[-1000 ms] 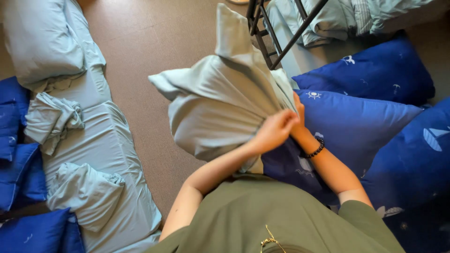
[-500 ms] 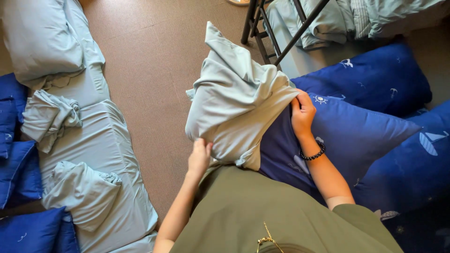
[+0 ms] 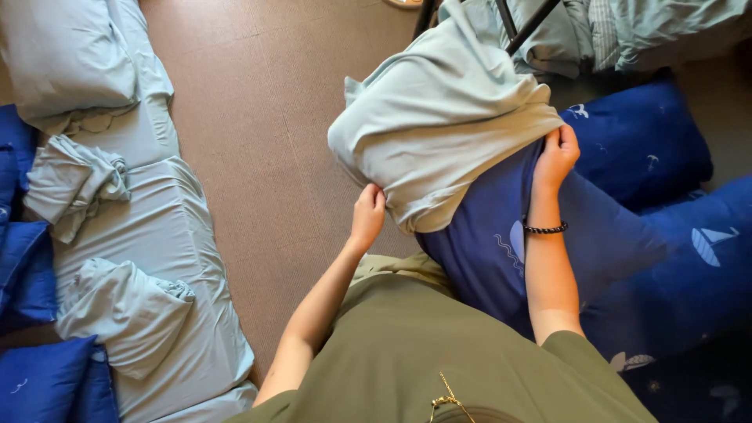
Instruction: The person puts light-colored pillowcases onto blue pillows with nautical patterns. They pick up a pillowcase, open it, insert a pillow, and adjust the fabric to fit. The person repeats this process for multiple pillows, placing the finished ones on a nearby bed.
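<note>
1. Your left hand (image 3: 366,217) pinched the lower left edge of the pale case (image 3: 439,125), fingers curled tight on the cloth, just left of frame centre.
2. Your right hand (image 3: 556,157) gripped the case's right edge where it met the blue pillow (image 3: 501,243), fingers closed on the fabric, right of centre.
3. The case sat in the upper middle of the frame, pulled partway over the pillow; the pillow's lower half stuck out bare toward your chest.
4. The case's open mouth ran between your two hands; its closed end pointed to the top of the frame, near the dark metal frame (image 3: 517,19).
5. A strip of brown floor (image 3: 258,117) lay open from the top centre down past your left arm.
6. That strip was bounded on the left by pale cased pillows (image 3: 157,227) in a row, with loose crumpled cases (image 3: 74,180) on top.
7. To the right, more blue pillows (image 3: 650,149) crowded close against your right arm.
</note>
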